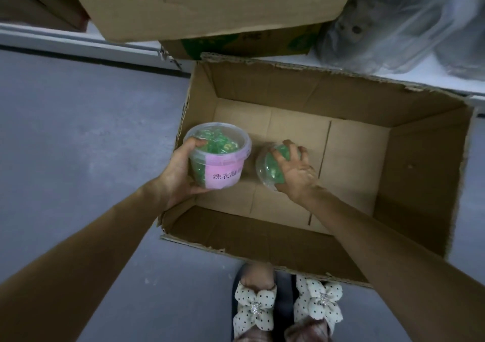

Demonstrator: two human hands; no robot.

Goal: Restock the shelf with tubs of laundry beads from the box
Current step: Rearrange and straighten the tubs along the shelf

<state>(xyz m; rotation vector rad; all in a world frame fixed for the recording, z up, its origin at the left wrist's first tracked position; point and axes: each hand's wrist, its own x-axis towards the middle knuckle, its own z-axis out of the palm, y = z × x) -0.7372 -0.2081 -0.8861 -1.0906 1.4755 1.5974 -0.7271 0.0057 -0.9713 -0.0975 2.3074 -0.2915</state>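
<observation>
Tub with the pink label (223, 158) is in the left hand (181, 173), which is curled round its side from the lid rim down to the base, a proper wrap-around hold. It's raised about level with the top edge of the box (420, 145), over its left wall.

The second tub (266, 173) sits lower, down inside the box just right of that first grip. The right hand (295, 171) has it from above, fingers spread and bent over the clear lid. I can't tell if it's off the box floor yet. The cardboard around both hands is bare, so my guess is these are the last two.

Tip for this step: the top-down claw on the lid is the weaker hold (those clear lids can pop, I'd guess). I'd slide the fingers down past the rim onto the wall before lifting it clear. Keep both tubs upright so the green beads don't slosh.

The shelf (65, 38) runs beyond both sets of fingertips, and another carton (210, 3) overhangs just past the grips. So come up and forward without clipping it. Some bagged stuff (406, 27) sits beyond the right hand, off to its right.
</observation>
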